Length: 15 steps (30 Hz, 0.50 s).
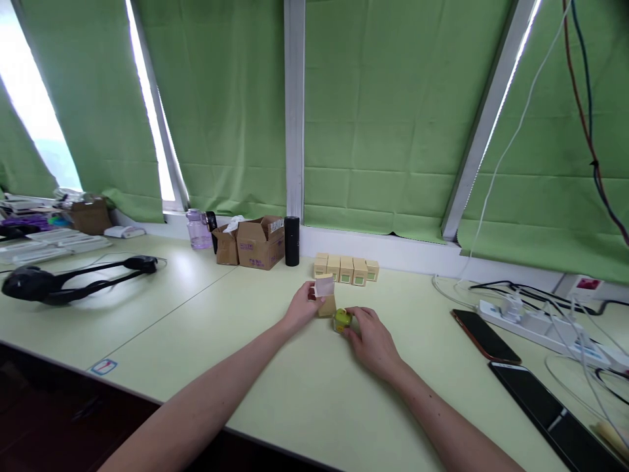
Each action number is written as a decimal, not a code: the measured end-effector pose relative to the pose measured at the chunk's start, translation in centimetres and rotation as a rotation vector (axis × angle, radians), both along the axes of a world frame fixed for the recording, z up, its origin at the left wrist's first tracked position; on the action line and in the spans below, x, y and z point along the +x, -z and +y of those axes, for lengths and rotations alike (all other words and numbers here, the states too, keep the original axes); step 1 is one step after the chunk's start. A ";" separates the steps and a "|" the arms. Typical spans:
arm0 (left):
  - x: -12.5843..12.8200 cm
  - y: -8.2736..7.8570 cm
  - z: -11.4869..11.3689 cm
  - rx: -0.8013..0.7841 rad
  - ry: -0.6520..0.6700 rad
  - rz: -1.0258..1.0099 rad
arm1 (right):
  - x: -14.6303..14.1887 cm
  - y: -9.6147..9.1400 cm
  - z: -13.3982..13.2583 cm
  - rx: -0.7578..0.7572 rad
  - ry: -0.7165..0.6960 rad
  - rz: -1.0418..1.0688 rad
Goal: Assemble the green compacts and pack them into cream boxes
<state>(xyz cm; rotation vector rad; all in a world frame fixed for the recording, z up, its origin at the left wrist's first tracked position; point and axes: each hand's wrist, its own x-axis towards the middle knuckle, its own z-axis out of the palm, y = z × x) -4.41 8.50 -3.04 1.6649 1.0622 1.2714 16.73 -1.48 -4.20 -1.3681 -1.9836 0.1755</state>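
My left hand (303, 305) grips a small tan box (326, 303) on the pale green table (314, 393); its white flap stands open at the top. My right hand (372, 339) is closed round a small yellow-green object (342, 320), which sits right beside the box's lower right corner. Behind both hands a row of several small tan boxes (346, 269) with green labels stands near the window ledge.
Two open cardboard boxes (253, 244), a black cylinder (291, 241) and a purple bottle (198, 229) stand at the back left. A black headset (73, 278) lies at the left. A phone (485, 336), a dark tablet (555, 410) and a power strip (545, 324) with cables lie at the right.
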 end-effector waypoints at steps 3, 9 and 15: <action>0.1 0.1 -0.2 -0.023 0.035 0.010 | 0.2 -0.7 -0.1 -0.025 0.073 -0.016; 0.4 0.5 -0.5 -0.014 0.141 0.048 | 1.5 -1.3 0.2 -0.111 0.251 -0.057; 0.5 -0.2 -1.7 0.101 0.145 0.146 | 2.4 -1.4 0.7 -0.166 0.291 -0.053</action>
